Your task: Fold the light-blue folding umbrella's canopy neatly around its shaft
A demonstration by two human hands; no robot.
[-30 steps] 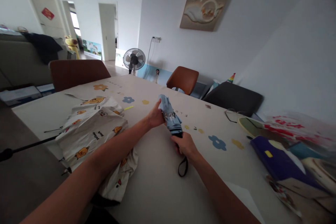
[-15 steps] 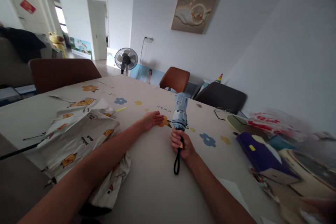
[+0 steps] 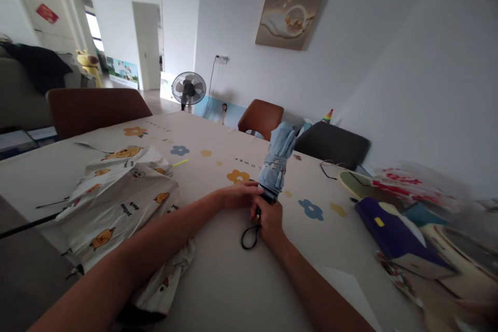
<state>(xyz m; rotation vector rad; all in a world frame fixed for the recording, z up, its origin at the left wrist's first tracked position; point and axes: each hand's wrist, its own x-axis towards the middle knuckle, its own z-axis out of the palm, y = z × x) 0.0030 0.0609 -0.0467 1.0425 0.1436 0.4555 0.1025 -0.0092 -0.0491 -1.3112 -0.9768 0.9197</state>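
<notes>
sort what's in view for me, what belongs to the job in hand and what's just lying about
Job in hand: blue umbrella, held in right hand, left hand at its base; perhaps duck umbrella.
Just lying about: purple item, plastic bag, paper.

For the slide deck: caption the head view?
Right hand grips a folded blue umbrella, left hand close beside, over a flower-print table.

One umbrella lies left on the counter, a plastic bag right, a second umbrella between, fan behind.
</notes>
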